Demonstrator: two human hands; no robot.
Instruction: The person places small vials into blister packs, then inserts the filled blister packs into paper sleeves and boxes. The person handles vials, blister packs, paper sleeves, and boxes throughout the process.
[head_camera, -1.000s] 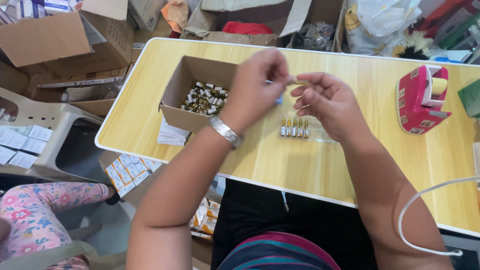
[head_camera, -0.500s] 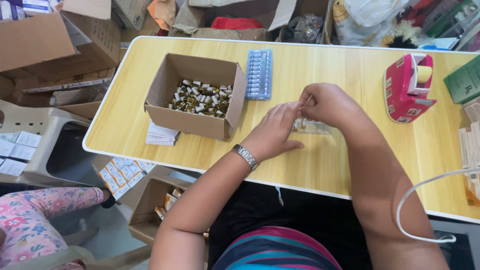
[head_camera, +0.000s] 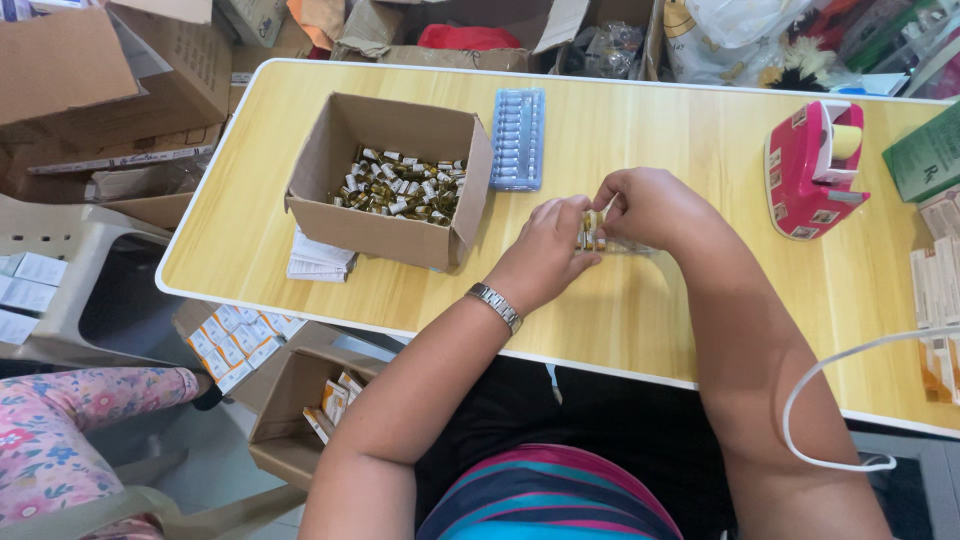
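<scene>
Both hands have dropped lower onto the worktop (head_camera: 700, 300) since a second ago, when they were raised over a loose row of small vials; now they meet right of the cardboard box (head_camera: 385, 180). That box, full of small gold-capped vials (head_camera: 400, 190), is the landmark. Just right of it lies a blue tray (head_camera: 518, 138), its long axis running away from the person. Farther right stands the red tape dispenser (head_camera: 810, 170). Left hand (head_camera: 545, 255), wristwatch showing, sits nearer the box, fingers curled in. Right hand (head_camera: 645, 205) closes from the far side. Between them, pinched from both ends, lies a short row of vials (head_camera: 592, 232) in clear wrap, its long axis running left to right, away from the box.
</scene>
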